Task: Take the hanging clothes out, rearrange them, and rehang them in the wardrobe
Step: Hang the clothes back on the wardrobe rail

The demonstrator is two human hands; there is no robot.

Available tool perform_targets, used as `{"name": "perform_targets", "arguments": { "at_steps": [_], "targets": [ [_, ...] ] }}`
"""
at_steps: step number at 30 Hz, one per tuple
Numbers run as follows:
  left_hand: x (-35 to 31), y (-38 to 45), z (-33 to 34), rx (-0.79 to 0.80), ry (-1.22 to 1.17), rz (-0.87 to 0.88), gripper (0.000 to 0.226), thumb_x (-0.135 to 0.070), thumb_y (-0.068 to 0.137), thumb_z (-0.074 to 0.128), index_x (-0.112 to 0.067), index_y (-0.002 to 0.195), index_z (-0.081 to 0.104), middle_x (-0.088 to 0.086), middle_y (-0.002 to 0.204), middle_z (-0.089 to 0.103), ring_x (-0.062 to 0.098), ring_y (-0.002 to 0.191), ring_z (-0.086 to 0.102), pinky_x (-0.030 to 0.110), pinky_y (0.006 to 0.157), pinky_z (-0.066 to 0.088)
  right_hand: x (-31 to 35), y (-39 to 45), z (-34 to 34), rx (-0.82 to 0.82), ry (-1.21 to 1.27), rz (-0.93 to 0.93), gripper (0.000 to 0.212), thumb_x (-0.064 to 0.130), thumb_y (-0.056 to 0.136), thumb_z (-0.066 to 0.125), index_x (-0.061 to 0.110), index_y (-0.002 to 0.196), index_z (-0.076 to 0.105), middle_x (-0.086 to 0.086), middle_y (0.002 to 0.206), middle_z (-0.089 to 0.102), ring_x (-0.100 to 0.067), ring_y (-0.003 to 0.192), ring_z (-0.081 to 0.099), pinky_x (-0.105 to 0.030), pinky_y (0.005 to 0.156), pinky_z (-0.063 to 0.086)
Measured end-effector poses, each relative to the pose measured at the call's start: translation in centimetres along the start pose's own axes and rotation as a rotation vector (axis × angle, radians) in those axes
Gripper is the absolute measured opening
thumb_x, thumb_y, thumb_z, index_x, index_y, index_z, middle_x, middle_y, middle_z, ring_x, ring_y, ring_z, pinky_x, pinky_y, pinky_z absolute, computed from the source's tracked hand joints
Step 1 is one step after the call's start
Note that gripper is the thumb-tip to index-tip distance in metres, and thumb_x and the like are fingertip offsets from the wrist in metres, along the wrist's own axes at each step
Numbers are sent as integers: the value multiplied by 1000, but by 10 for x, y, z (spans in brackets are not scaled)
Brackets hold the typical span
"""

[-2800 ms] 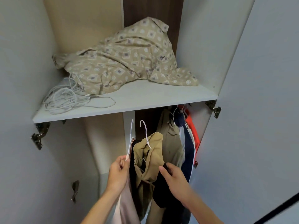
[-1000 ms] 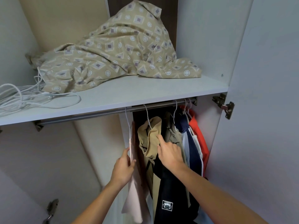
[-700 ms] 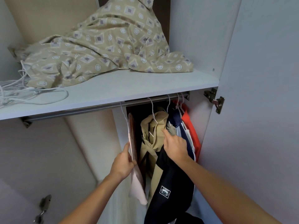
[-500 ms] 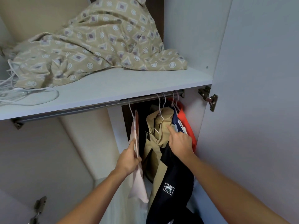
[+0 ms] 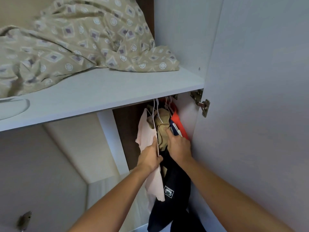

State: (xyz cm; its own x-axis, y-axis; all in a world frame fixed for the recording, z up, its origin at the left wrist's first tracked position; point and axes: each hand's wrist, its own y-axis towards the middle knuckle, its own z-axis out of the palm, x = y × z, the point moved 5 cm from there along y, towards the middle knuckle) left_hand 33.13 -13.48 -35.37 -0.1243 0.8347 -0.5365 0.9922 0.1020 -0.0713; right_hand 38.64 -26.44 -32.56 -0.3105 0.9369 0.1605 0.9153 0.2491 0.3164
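Several garments hang on white hangers, bunched at the right end under the shelf. A pale pink garment (image 5: 144, 131) hangs leftmost, and my left hand (image 5: 150, 158) grips it by its hanger's edge. Beside it is a khaki garment (image 5: 163, 129), then a navy one (image 5: 175, 181) with a white label, and an orange one (image 5: 179, 124) against the side wall. My right hand (image 5: 178, 146) presses into the khaki and navy clothes with fingers extended. The rail is hidden behind the shelf edge.
A white shelf (image 5: 103, 96) runs overhead, carrying a crumpled beige patterned sheet (image 5: 75, 41). The open wardrobe door (image 5: 259, 97) with its metal hinge (image 5: 201, 103) stands close on the right. A white vertical divider (image 5: 112, 139) is to the left of the clothes.
Both hands slid the pink and khaki garments to the right along the rail, packing them against the others. My view has shifted right and lower, hiding the rail.
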Motion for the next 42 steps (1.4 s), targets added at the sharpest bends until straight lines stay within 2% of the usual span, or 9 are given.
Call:
{"name": "perform_targets", "arguments": {
  "at_steps": [4,7,10,14,17,21,30,34,42],
  "targets": [
    [-3,0,-4,27,70,2,94,-30,99,65,-27,167,0,10,104,72,33,94,70,44,77,58,3,-2,-10,65,67,-21,62,13,98,51,42,151,36,-9,77,65,-38,75,69,-38,57,44],
    [10,-13,-21,48,212,30,79,-54,102,54,-36,166,12,4,117,69,31,105,69,46,85,59,7,-5,-26,82,78,-31,44,22,101,55,31,143,47,-7,99,68,-32,90,69,-37,61,47],
    [26,-33,-51,3,222,-7,70,-60,101,49,-40,163,23,3,138,60,30,116,66,44,92,58,19,-12,-41,72,56,-39,34,27,98,59,18,131,58,-11,121,62,-33,109,59,-44,81,55],
    [51,-77,-99,-131,235,-67,68,-56,101,47,-37,163,24,1,135,55,25,124,56,41,87,56,55,-27,-57,62,36,-102,39,31,95,62,16,130,61,-13,129,58,-34,113,55,-47,89,53],
    [78,-116,-134,-198,313,-123,70,-59,101,41,-35,164,25,0,141,51,23,129,48,42,94,52,95,-42,-58,138,63,-174,47,39,99,53,19,142,56,-9,134,55,-29,121,52,-43,92,51],
    [121,-171,-169,-278,408,-243,72,-62,99,36,-36,164,25,-1,150,48,23,137,45,44,103,48,159,-60,-52,178,180,-301,49,42,100,53,19,143,56,-5,129,57,-27,119,52,-41,97,50],
    [179,-338,-179,-448,367,-732,72,-59,96,46,-31,161,35,-2,136,54,25,123,50,43,92,47,293,-119,-41,370,389,-806,51,46,97,51,25,144,53,2,136,51,-23,127,46,-41,101,43],
    [159,-438,-166,-574,327,-968,71,-60,95,41,-29,158,42,-3,133,57,25,117,54,42,85,50,331,-174,-47,442,505,-1058,54,47,95,54,22,143,56,-1,134,54,-27,123,51,-45,97,45],
    [92,-624,-103,-781,237,-1358,64,-56,99,45,-28,157,45,-2,141,57,25,126,55,44,92,51,387,-367,-95,625,651,-1554,52,47,96,54,26,143,52,6,133,53,-22,122,52,-41,95,47]
  ]
}}
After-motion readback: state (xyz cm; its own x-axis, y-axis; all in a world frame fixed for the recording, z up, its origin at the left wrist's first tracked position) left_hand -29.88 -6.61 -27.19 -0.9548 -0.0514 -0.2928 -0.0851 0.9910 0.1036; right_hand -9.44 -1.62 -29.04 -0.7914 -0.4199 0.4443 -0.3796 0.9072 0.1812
